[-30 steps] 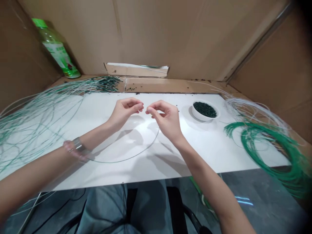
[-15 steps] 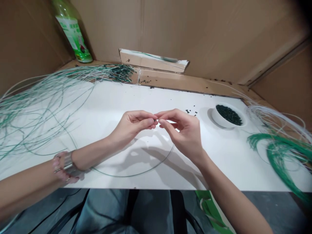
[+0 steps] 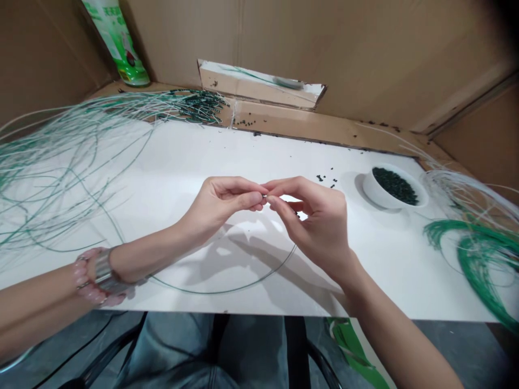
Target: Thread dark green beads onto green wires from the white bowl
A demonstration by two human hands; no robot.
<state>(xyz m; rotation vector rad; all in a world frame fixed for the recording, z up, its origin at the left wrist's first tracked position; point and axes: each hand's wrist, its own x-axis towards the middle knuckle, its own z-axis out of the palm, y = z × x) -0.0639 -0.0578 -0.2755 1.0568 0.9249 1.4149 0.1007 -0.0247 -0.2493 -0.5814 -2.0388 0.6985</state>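
Observation:
My left hand (image 3: 227,202) and my right hand (image 3: 310,210) meet fingertip to fingertip above the white tabletop (image 3: 243,156). Each is closed in a pinch. A tiny dark piece shows between the fingertips, too small to name with certainty. A thin green wire (image 3: 227,292) curves below both hands, from near my left wrist up toward my right hand; its ends are hidden. Right of my right hand stands a white bowl (image 3: 370,190) holding small dark green beads (image 3: 395,185).
Strung wires (image 3: 81,140) spread over the left side, with dark beads at one end. A green bottle (image 3: 121,46) stands back left. Loose beads (image 3: 326,178) lie near the bowl. Green wire coils (image 3: 470,254) are at right. Cardboard walls (image 3: 344,54) enclose the back.
The view has shifted, so the bottle sits higher and the bowl farther right. My hands stay pinched together; the right hand's wrist has swung slightly outward.

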